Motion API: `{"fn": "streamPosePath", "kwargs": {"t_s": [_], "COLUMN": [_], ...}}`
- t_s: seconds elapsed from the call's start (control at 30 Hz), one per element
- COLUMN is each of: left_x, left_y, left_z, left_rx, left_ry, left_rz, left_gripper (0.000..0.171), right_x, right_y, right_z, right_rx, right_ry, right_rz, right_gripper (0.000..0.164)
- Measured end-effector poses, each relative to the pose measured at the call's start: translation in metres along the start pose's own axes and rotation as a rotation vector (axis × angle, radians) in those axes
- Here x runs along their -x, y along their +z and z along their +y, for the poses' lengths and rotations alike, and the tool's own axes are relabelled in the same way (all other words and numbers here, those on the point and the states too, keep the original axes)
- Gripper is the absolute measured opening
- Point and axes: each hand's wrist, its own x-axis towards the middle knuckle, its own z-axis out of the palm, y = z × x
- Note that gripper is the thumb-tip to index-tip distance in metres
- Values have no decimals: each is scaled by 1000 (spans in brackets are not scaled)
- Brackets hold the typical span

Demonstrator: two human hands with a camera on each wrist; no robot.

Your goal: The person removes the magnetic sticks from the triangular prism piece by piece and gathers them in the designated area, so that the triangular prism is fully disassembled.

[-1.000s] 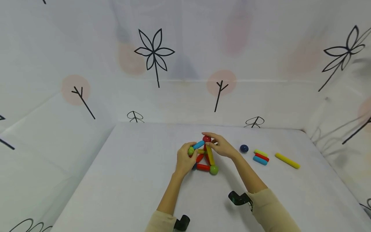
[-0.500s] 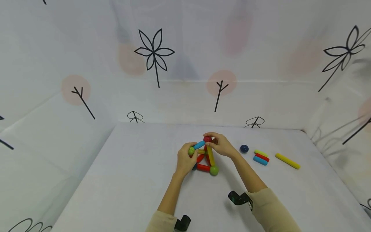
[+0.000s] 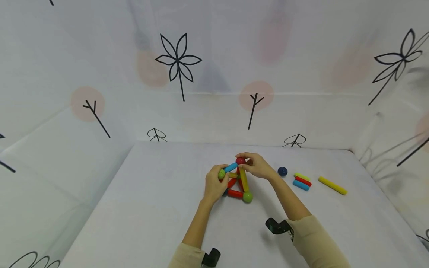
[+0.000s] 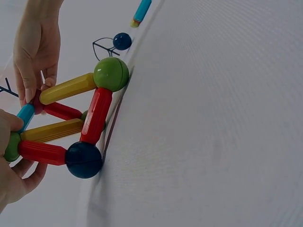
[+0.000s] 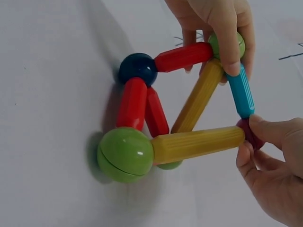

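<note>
A frame of coloured rods and balls stands on the white table between both hands. At its top left, my left hand (image 3: 213,185) grips a green ball (image 5: 235,46). My right hand (image 3: 259,166) pinches the red ball (image 3: 240,160) at the top right. A blue rod (image 5: 242,92) spans these two balls. Yellow rods (image 5: 199,144) and red rods (image 4: 96,116) slope down to the base. There sit a dark blue ball (image 4: 84,160), a green ball (image 4: 111,74) in front, and another green ball (image 5: 169,165) partly hidden behind.
Right of the frame lie a loose dark blue ball (image 3: 282,171), a short lime rod (image 3: 302,176), a red rod (image 3: 303,181), a blue rod (image 3: 301,185) and a long yellow rod (image 3: 332,185). A patterned white cloth (image 3: 207,115) hangs behind the table.
Both hands keep hold of the same balls. The top of the frame and the right hand have shifted very slightly right; the loose pieces have not moved.
</note>
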Motion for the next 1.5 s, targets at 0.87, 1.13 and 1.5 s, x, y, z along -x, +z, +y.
{"fn": "streamPosePath", "kwargs": {"t_s": [0.87, 1.13, 1.5], "left_x": [1, 0, 1], "left_y": [1, 2, 3], "left_z": [0, -1, 0], "left_rx": [2, -13, -6], "left_ry": [-5, 7, 22], "left_rz": [-3, 14, 43], "left_gripper": [24, 24, 22], "right_x": [4, 2, 2], "right_y": [5, 9, 17], "right_z": [1, 2, 6], "right_rx": [-184, -245, -228], "right_ry": [115, 157, 253], "right_rz": [27, 77, 276], "right_gripper": [37, 38, 42]}}
